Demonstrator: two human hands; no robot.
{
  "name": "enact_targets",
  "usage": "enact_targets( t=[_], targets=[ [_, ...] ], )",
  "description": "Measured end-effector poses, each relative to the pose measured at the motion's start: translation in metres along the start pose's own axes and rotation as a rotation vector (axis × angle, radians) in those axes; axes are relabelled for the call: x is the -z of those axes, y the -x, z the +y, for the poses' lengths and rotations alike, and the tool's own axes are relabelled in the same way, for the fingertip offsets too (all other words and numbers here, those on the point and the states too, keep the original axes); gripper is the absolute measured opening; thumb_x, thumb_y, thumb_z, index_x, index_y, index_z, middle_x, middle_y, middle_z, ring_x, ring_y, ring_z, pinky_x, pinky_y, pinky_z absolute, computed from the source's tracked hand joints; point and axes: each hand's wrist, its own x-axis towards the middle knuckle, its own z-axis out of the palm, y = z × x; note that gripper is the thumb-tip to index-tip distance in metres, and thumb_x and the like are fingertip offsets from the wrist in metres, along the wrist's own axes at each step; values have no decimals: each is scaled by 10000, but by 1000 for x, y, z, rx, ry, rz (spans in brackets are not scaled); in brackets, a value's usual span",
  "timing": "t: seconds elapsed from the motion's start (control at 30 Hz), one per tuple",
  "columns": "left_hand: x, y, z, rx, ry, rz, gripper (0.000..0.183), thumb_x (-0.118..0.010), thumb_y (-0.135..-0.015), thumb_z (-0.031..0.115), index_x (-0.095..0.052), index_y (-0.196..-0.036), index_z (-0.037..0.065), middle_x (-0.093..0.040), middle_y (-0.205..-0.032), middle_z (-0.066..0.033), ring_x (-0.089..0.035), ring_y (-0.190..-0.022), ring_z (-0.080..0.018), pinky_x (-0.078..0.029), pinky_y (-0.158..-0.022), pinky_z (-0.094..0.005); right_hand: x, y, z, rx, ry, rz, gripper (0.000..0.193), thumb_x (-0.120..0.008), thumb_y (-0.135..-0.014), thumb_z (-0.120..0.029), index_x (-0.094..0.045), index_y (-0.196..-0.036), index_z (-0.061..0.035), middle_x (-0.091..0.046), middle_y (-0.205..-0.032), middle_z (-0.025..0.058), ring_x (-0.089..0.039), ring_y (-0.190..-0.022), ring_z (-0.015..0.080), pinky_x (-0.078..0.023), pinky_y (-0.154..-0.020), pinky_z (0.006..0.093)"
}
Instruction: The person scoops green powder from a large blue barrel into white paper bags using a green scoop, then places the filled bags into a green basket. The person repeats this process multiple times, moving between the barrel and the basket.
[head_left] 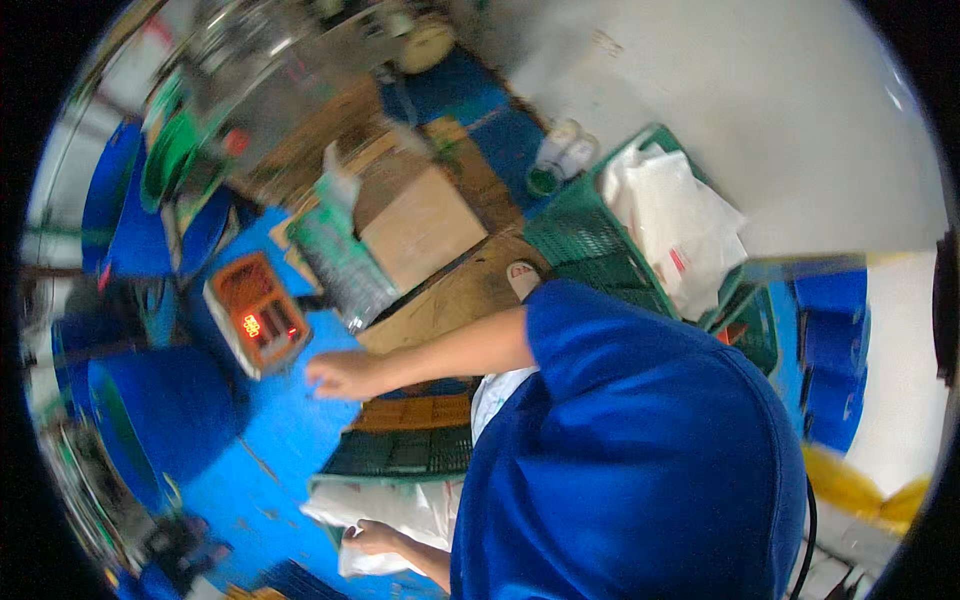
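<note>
My torso in a blue short-sleeved shirt fills the lower right, both arms reaching left. My right hand (pixel 342 375) hangs just beside an orange and white digital scale (pixel 258 318) with a lit red display, apart from it. That hand's fingers are smeared by motion, and nothing clearly shows in them. Lower down, my left hand (pixel 374 538) is closed on the edge of a white plastic bag (pixel 405 505). The bag lies over the side of a dark green crate (pixel 400 452), partly hidden by my body.
An open cardboard box (pixel 425 225) stands beyond the scale. A green crate (pixel 570 235) holds white bags (pixel 675 215); white and green shoes (pixel 562 155) sit near it. Blue bins (pixel 155 420) line the left, and a metal machine (pixel 270 85) stands at the back.
</note>
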Motion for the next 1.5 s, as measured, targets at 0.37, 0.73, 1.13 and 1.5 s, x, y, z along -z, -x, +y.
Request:
enact_targets(
  t=[0.37,0.73,1.13,1.5],
  targets=[
    [-39,92,338,-492,703,-719,124,-596,-813,69,-538,-919,39,-508,-685,-34,-450,-571,-110,-382,-504,-263,440,439,114,-1452,693,995,464,-605,-832,-337,-516,-1111,23,-567,-1014,180,-526,-982,297,-394,-861,415],
    [22,256,470,482,1109,-1785,409,-446,-932,364,-512,-1185,48,-587,-1090,-109,-567,-956,-222,-473,-828,-360,330,231,31,-897,-971,675,405,-511,-901,-290,-499,-1179,6,-560,-1115,180,-499,-1071,317,-298,-1019,391],
    [-51,70,541,-150,855,-367,414,-527,-885,328,-565,-711,-46,-588,-659,-164,-505,-588,-208,-413,-596,-379,318,-29,45,-411,363,721,461,-552,-849,-397,-578,-679,31,-568,-670,245,-568,-628,400,-429,-573,455],
    [-92,8,574,-641,472,-113,200,-596,-801,181,-592,-837,-15,-614,-801,-163,-563,-793,-360,-433,-685,-417,344,-58,136,-1015,472,670,435,-557,-823,-458,-621,-892,-32,-639,-850,199,-602,-841,387,-476,-713,463]
  ],
)
